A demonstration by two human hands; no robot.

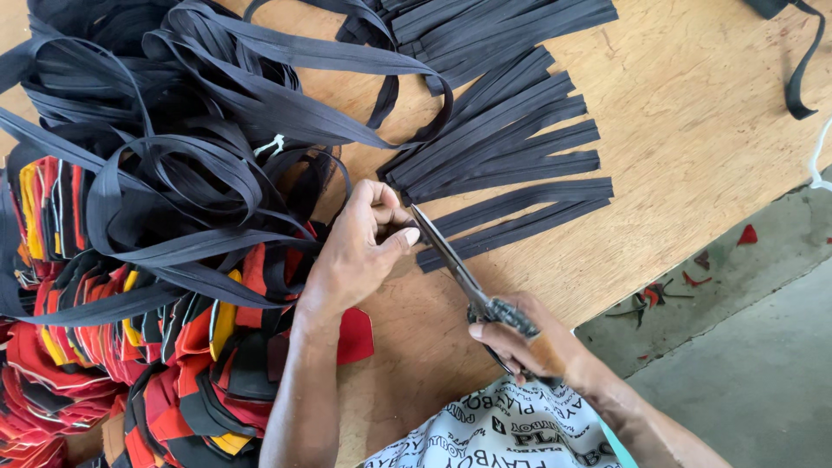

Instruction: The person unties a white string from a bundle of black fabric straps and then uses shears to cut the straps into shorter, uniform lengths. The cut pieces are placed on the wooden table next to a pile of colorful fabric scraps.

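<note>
While our left hand (364, 238) pinches the black strap (217, 247) at frame centre, our right hand (520, 338) grips the scissors (451, 260), blades nearly closed on it; many cut strips (511, 156) lie upper right, a big uncut tangle (173, 113) remains upper left
</note>
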